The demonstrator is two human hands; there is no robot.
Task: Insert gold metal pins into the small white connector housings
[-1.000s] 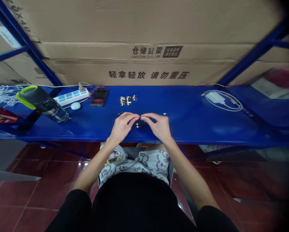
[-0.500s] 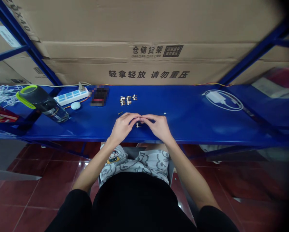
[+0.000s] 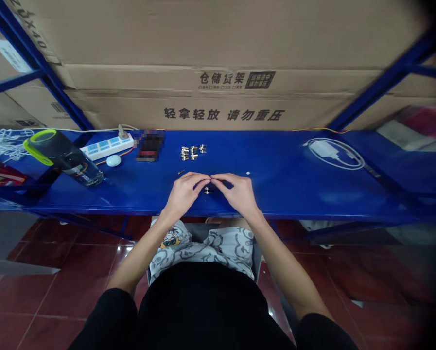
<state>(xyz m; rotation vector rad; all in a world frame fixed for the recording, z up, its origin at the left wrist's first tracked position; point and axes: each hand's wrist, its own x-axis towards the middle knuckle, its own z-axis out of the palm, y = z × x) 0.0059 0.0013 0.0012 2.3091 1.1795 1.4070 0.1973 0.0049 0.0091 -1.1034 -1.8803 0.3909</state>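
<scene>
My left hand (image 3: 183, 193) and my right hand (image 3: 238, 193) meet over the blue shelf (image 3: 283, 194), fingertips pinched together on a tiny metal part (image 3: 207, 189) between them. What exactly each hand grips is too small to make out. A cluster of several small metal fittings (image 3: 191, 152) stands on the shelf just beyond my hands. One dark loose screw (image 3: 181, 171) lies left of my left fingers, and a small white speck (image 3: 248, 173) lies to the right.
At the left stand a dark bottle with a green lid (image 3: 62, 156), a white power strip (image 3: 107, 144), a small white oval case (image 3: 113, 160) and a dark box (image 3: 149, 146). A coiled white charger cable (image 3: 334, 153) lies right. Cardboard boxes (image 3: 221, 97) fill the back.
My fingertips have shifted slightly around the small part; both hands stay in the same place on the shelf.
</scene>
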